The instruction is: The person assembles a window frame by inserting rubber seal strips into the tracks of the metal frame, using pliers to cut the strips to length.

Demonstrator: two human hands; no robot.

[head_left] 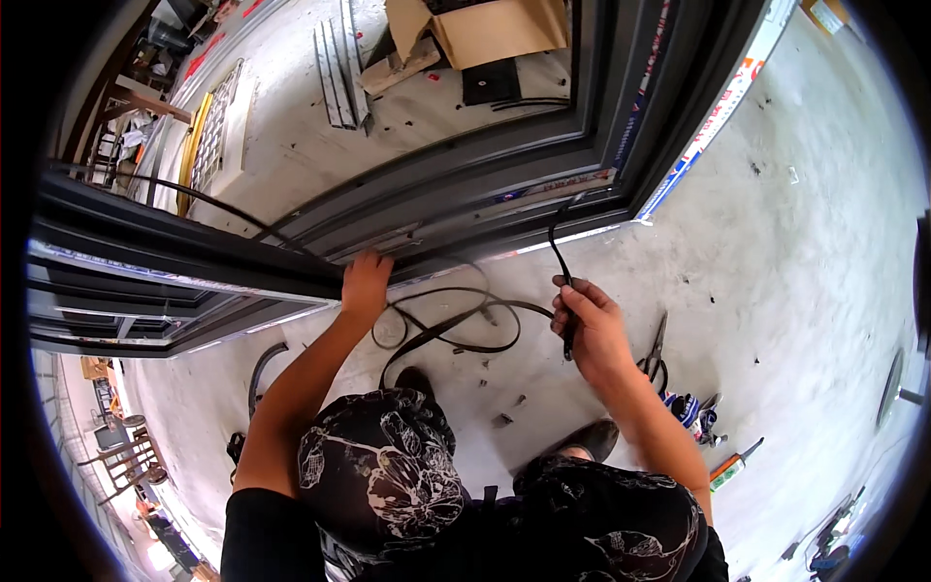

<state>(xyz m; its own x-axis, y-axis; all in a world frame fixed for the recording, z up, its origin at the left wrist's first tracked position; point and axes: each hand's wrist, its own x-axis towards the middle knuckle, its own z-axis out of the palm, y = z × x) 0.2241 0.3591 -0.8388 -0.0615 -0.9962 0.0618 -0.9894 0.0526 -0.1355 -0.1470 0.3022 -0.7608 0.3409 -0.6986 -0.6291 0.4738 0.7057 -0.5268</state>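
A dark metal window frame [504, 165] stands in front of me. My left hand [367, 283] is bent over its lower rail, gripping the edge; the fingertips are partly hidden. Between the thumb and fingers of my right hand [592, 325] is a black rubber strip [557, 246]. One stretch of this strip rises from the hand to the right part of the lower rail. A longer, looped length of black strip [490, 346] lies on the floor between my hands. Another thin black strip [228, 206] runs across the frame's left side toward the left hand.
Scissors [658, 357] lie right of my right forearm, with a sealant tube [734, 466] farther along. Through the frame show an opened cardboard box [499, 34] and metal profiles [339, 73]. A curved black piece [264, 373] rests left of my left arm.
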